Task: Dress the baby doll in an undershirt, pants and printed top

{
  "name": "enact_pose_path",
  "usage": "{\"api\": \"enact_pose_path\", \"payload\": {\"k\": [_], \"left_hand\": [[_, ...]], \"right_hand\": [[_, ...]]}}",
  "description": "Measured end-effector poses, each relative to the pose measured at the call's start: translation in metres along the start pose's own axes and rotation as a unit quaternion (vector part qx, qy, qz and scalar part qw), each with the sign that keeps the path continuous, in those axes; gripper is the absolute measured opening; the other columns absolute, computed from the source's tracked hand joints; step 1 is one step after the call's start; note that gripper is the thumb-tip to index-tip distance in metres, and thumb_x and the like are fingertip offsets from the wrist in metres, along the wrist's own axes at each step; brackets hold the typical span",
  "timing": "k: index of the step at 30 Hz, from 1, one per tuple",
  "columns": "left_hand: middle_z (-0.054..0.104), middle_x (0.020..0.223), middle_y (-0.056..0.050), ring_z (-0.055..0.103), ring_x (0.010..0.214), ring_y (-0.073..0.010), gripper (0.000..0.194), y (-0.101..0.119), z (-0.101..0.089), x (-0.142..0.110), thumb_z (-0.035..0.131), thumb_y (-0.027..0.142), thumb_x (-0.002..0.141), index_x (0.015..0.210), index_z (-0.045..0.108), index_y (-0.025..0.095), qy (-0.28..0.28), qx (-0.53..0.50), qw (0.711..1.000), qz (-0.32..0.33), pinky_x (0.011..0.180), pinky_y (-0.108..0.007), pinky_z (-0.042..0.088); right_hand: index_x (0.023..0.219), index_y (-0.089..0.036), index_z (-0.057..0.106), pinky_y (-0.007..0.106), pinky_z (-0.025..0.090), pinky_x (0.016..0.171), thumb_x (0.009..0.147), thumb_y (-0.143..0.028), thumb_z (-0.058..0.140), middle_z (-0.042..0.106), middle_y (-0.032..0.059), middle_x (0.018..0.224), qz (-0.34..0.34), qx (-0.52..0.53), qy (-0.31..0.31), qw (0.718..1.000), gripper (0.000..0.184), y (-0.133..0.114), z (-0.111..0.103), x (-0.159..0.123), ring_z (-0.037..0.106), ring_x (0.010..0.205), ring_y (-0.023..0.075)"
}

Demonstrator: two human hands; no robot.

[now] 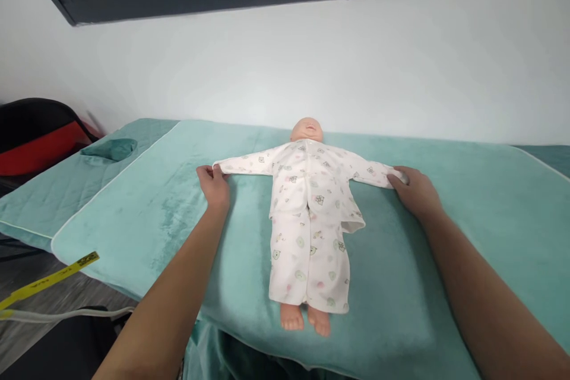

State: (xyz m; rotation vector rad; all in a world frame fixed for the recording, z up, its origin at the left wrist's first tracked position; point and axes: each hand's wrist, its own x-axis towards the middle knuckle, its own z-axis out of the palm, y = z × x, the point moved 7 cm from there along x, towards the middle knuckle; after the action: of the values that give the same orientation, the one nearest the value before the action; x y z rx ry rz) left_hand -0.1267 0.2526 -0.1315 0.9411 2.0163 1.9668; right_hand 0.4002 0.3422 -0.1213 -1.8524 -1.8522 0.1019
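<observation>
A baby doll [307, 129] lies on its back on a green-covered table, head toward the wall and bare feet [304, 318] toward me. It wears a white patterned baby shirt [318, 187] and matching pants [307, 261]. Both sleeves are stretched out sideways. My left hand [214, 185] pinches the cuff of the sleeve on the left. On the other side, my right hand [416, 191] grips the end of the right-hand sleeve between thumb and fingers. The doll's hands are not visible. One lower corner of the shirt flares out on the right.
A green velvety cover [178, 208] spreads over the table, with a quilted section [57, 190] and a face hole at the left. Behind stands a white wall [285, 71] below a dark window frame. A black and red chair [40, 142] and a yellow tag [53, 279] on a cable are at left.
</observation>
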Motion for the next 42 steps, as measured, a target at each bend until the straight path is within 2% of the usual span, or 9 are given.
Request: {"api": "enact_pose_path", "payload": {"k": [5,8,11,14,20,29,35,39,42], "left_hand": [[0.048,0.088,0.0,0.056,0.078,-0.0098,0.011,-0.005,0.006,0.006,0.047,0.025,0.088,0.089,0.037,0.022,-0.006,-0.029,1.0,-0.003,0.072,-0.024,0.052],[0.054,0.089,-0.001,0.058,0.083,-0.0107,0.011,-0.003,0.006,0.006,0.046,0.017,0.084,0.09,0.039,0.022,-0.003,-0.01,1.0,0.006,0.078,-0.024,0.05],[0.056,0.09,-0.002,0.057,0.086,-0.013,0.008,0.002,0.003,0.004,0.045,0.019,0.085,0.091,0.041,0.022,0.017,0.035,0.999,0.013,0.082,-0.027,0.047],[0.054,0.082,0.0,0.055,0.08,-0.0152,0.008,0.006,0.002,0.001,0.05,0.024,0.085,0.091,0.046,0.021,0.02,0.089,0.996,0.019,0.08,-0.03,0.043],[0.051,0.071,0.003,0.051,0.069,-0.015,0.016,0.007,0.004,0.0,0.054,0.016,0.079,0.094,0.052,0.02,-0.01,0.142,0.99,0.025,0.07,-0.028,0.038],[0.047,0.074,0.003,0.047,0.067,-0.0117,0.011,0.009,0.004,0.018,0.048,0.013,0.084,0.093,0.05,0.02,-0.002,0.111,0.993,0.041,0.068,-0.024,0.038],[0.052,0.085,0.0,0.051,0.08,-0.0128,0.007,0.015,0.003,0.022,0.045,0.014,0.087,0.091,0.047,0.02,0.015,0.091,0.994,0.055,0.076,-0.025,0.041],[0.056,0.089,-0.002,0.054,0.082,-0.0141,0.014,0.011,0.0,0.014,0.043,0.015,0.087,0.099,0.05,0.02,-0.011,0.107,0.994,0.036,0.077,-0.026,0.043],[0.06,0.09,-0.003,0.057,0.081,-0.0148,0.029,0.006,-0.004,0.005,0.046,0.009,0.079,0.105,0.052,0.02,-0.051,0.119,0.991,0.019,0.075,-0.027,0.045]], "right_hand": [[0.123,-0.016,0.062,0.044,0.043,0.102,0.09,-0.045,0.042,0.062,0.0112,0.126,0.005,-0.004,-0.011,1.0,0.048,0.0,0.002,0.0,0.055,0.117,0.0299],[0.124,-0.016,0.062,0.045,0.043,0.102,0.09,-0.045,0.043,0.061,0.0112,0.127,0.011,-0.006,-0.013,1.0,0.048,0.001,0.002,0.0,0.055,0.117,0.0303],[0.123,-0.016,0.063,0.046,0.042,0.103,0.091,-0.043,0.045,0.061,0.0117,0.127,0.011,-0.009,-0.014,1.0,0.046,0.001,0.001,0.0,0.055,0.117,0.0306],[0.122,-0.015,0.064,0.046,0.044,0.101,0.091,-0.042,0.045,0.061,0.0125,0.128,0.013,-0.012,-0.017,1.0,0.045,0.002,0.001,0.001,0.056,0.116,0.0319],[0.12,-0.016,0.065,0.047,0.045,0.099,0.09,-0.043,0.046,0.063,0.0117,0.123,0.008,-0.008,-0.009,1.0,0.044,0.003,0.001,0.002,0.057,0.114,0.0312],[0.119,-0.017,0.066,0.046,0.044,0.1,0.09,-0.045,0.045,0.063,0.0109,0.123,-0.004,-0.001,0.0,1.0,0.046,0.006,0.004,0.003,0.057,0.113,0.0308],[0.119,-0.018,0.066,0.046,0.044,0.099,0.089,-0.046,0.045,0.063,0.0113,0.122,-0.003,0.002,0.005,1.0,0.047,0.006,0.004,0.003,0.057,0.112,0.0303],[0.118,-0.018,0.066,0.046,0.044,0.099,0.089,-0.047,0.044,0.063,0.0112,0.122,-0.004,-0.002,0.002,1.0,0.047,0.006,0.004,0.003,0.057,0.113,0.03],[0.117,-0.017,0.066,0.046,0.044,0.099,0.089,-0.047,0.043,0.063,0.011,0.122,-0.005,-0.003,-0.001,1.0,0.047,0.006,0.004,0.003,0.057,0.113,0.0301]]}}
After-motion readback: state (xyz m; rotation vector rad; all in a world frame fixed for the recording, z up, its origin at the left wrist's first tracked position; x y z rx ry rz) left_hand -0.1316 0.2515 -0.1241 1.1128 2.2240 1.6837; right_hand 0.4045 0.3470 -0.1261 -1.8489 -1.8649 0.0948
